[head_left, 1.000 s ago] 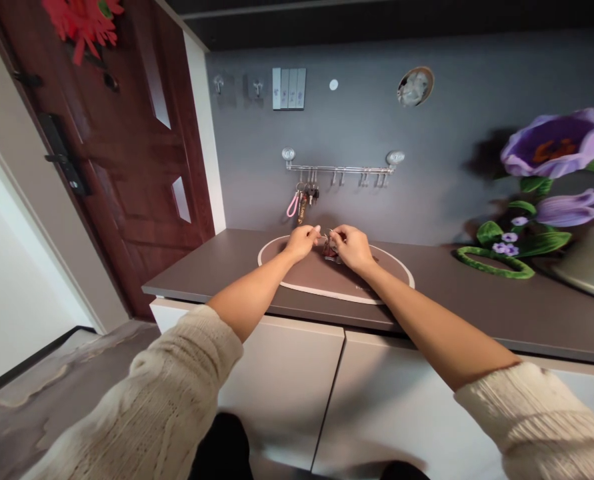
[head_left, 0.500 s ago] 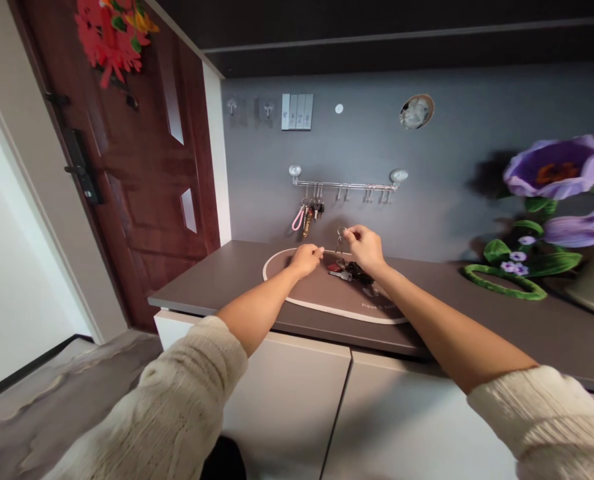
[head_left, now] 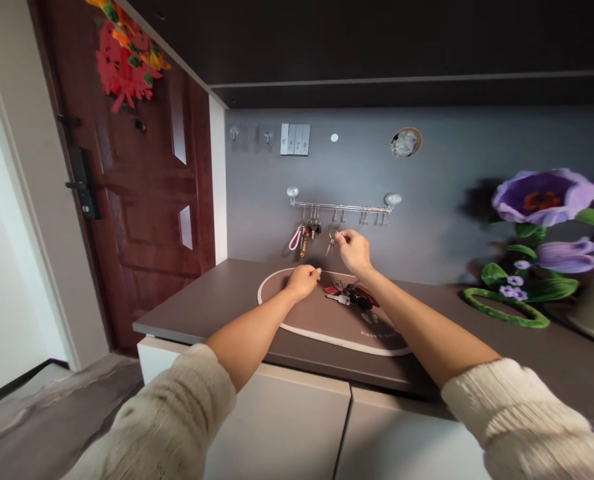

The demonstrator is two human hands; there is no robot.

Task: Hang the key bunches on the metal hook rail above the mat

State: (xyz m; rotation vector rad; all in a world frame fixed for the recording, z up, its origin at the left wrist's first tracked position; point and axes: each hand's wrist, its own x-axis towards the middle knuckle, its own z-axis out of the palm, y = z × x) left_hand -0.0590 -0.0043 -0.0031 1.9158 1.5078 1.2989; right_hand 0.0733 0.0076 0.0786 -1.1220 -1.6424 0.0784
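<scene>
Right hand [head_left: 354, 253] raised just below the rail, thumb and fingertips pinched on a small ring with small keys [head_left: 331, 247] dangling from it, a little left of the hand. Left hand [head_left: 303, 281] low over the mat, fingers drawn together; whether anything thin sits in that pinch, impossible to tell at this size.

Small keys likely light, stiff and slick, apt to swing from the ring; the ring itself the best place to hold. Metal, pale against the gray wall, too small for any detail.

Below, at the mat's center, a key bunch [head_left: 351, 295], just right of the left hand: a silver key, red and black parts, all lying flat. Mat [head_left: 327, 338] oval, brown, cream-rimmed, on a dark counter [head_left: 217, 300]. Rail [head_left: 341, 207] chrome, with hooks, across the gray wall at center; pink strap [head_left: 295, 239] and other keys [head_left: 311, 233] hanging from its left end. Door [head_left: 141, 220] dark red, at upper left.
</scene>
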